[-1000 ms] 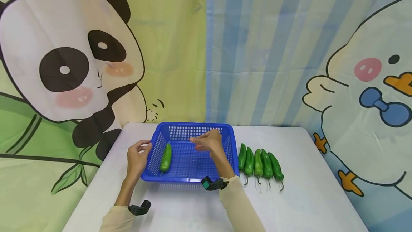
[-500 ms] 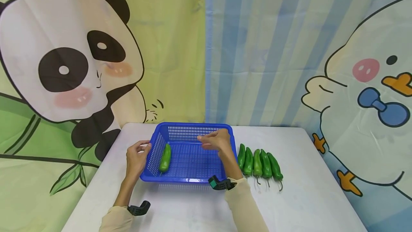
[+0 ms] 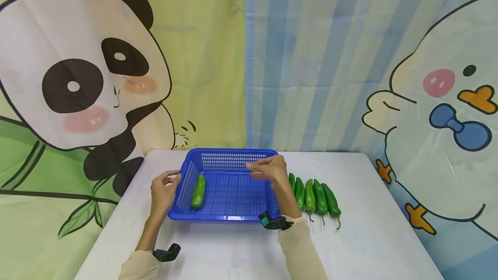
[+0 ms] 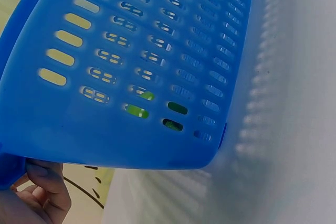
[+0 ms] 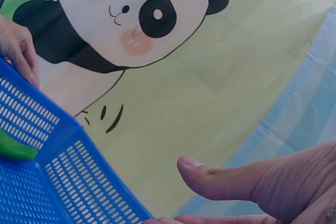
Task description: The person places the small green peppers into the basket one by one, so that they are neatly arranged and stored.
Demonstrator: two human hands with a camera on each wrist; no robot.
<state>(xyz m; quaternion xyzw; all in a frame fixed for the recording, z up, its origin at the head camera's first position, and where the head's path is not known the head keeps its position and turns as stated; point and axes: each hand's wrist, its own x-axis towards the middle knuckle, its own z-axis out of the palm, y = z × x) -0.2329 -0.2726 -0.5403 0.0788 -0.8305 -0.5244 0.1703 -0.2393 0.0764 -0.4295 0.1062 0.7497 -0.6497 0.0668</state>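
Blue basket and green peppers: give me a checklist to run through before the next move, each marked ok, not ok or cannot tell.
1. Left hand gripping the blue basket by its left rim: ok.
2. Right hand free, holding nothing: ok.
3. Single pepper lying inside, near the left wall: ok.
4. Row of five peppers on the white table, right of the basket: ok.
5. Whole row unobstructed in the head view: not ok; the right forearm covers part.
6. Gap between basket and nearest row pepper: cannot tell; forearm blocks it.
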